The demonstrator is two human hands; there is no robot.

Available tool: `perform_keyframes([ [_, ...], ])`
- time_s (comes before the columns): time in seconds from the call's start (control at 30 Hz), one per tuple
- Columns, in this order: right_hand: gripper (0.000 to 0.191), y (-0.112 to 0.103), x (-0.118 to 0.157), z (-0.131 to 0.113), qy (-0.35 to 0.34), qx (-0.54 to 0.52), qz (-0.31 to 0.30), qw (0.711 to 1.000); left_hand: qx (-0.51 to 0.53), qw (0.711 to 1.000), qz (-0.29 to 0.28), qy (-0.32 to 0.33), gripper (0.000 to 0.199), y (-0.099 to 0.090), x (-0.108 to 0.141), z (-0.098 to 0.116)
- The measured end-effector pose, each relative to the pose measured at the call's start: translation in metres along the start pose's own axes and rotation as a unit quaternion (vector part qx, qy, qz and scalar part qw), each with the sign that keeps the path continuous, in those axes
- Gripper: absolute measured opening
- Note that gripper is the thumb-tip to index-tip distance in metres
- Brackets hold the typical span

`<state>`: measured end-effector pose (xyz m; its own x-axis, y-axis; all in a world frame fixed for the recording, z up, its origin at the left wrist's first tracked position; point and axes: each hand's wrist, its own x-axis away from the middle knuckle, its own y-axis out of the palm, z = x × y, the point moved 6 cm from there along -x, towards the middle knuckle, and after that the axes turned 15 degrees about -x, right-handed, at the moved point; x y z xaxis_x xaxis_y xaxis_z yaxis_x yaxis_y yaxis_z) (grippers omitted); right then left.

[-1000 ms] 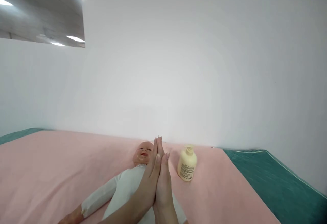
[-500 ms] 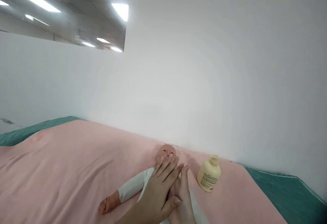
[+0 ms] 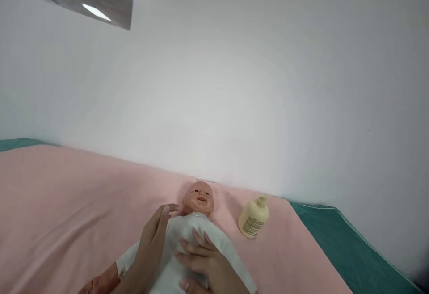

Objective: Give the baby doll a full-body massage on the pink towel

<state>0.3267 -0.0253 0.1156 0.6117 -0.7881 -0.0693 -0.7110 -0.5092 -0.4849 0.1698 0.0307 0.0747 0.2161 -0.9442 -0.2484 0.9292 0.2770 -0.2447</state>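
Note:
A baby doll (image 3: 198, 198) in a white top (image 3: 179, 233) lies on its back, head toward the wall. My left hand (image 3: 157, 227) is at the doll's shoulder on the left, its fingers stretched toward the neck and nothing held in it. Over the doll's chest is my right hand (image 3: 204, 260), fingers spread and slightly blurred; whether it touches the cloth I cannot tell. One doll arm (image 3: 102, 280) shows beyond my left forearm. To the right of the doll stands a pale yellow bottle (image 3: 254, 217) with printed text, tilted in view.
A pink sheet (image 3: 83, 186) with soft creases covers the surface under the doll. Green cloth (image 3: 331, 231) shows at the right, and a strip of it at the far left. A white wall (image 3: 234, 84) rises directly behind.
My hands, pressed together over the doll before, have come apart: the left to the doll's shoulder, the right to its chest. The doll's face is now uncovered. The view has shifted.

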Motion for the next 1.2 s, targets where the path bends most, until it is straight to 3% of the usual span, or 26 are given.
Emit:
perform_keyframes([
  [0.07,0.039,0.015,-0.008,0.003,-0.019,0.004,-0.056,0.998,-0.005,1.000,0.009,0.003,0.051,-0.004,-0.004,-0.006],
  [0.13,0.041,0.025,-0.016,0.012,-0.018,0.005,-0.067,0.998,-0.006,1.000,0.009,0.011,0.052,-0.005,-0.008,-0.011],
  [0.3,0.071,0.021,-0.023,0.040,0.011,0.060,0.000,0.998,-0.016,0.999,-0.024,-0.019,0.055,0.001,-0.009,-0.026],
  [0.43,0.085,0.001,-0.014,0.055,0.050,0.058,0.048,0.996,-0.041,0.998,-0.051,0.021,0.049,0.002,0.004,-0.018],
  [0.53,0.092,-0.012,-0.004,0.063,0.090,0.035,0.057,0.994,-0.055,0.980,-0.148,0.120,0.043,0.011,0.018,0.009],
  [0.6,0.099,-0.018,0.001,0.069,0.114,0.010,0.066,0.991,-0.064,0.936,-0.267,0.222,0.039,0.023,0.031,0.035],
  [0.67,0.100,-0.026,0.006,0.078,0.135,-0.015,0.100,0.986,-0.085,0.872,-0.389,0.285,0.034,0.035,0.044,0.058],
  [0.77,0.076,-0.037,0.013,0.092,0.145,-0.038,0.149,0.977,-0.133,0.818,-0.481,0.286,0.029,0.047,0.051,0.073],
  [0.83,0.060,-0.042,0.016,0.098,0.150,-0.044,0.164,0.974,-0.158,0.811,-0.478,0.297,0.031,0.049,0.051,0.074],
  [0.93,0.057,-0.047,0.015,0.104,0.164,-0.056,0.177,0.969,-0.207,0.812,-0.434,0.332,0.037,0.051,0.051,0.059],
  [1.03,0.083,-0.044,0.012,0.102,0.178,-0.051,0.145,0.972,-0.304,0.799,-0.383,0.349,0.052,0.058,0.050,0.027],
  [1.13,0.115,-0.037,0.016,0.088,0.160,-0.027,0.085,0.983,-0.394,0.809,-0.250,0.357,0.065,0.060,0.045,-0.002],
  [1.2,0.122,-0.036,0.023,0.079,0.161,-0.019,0.079,0.984,-0.431,0.813,-0.170,0.353,0.068,0.060,0.043,-0.015],
])
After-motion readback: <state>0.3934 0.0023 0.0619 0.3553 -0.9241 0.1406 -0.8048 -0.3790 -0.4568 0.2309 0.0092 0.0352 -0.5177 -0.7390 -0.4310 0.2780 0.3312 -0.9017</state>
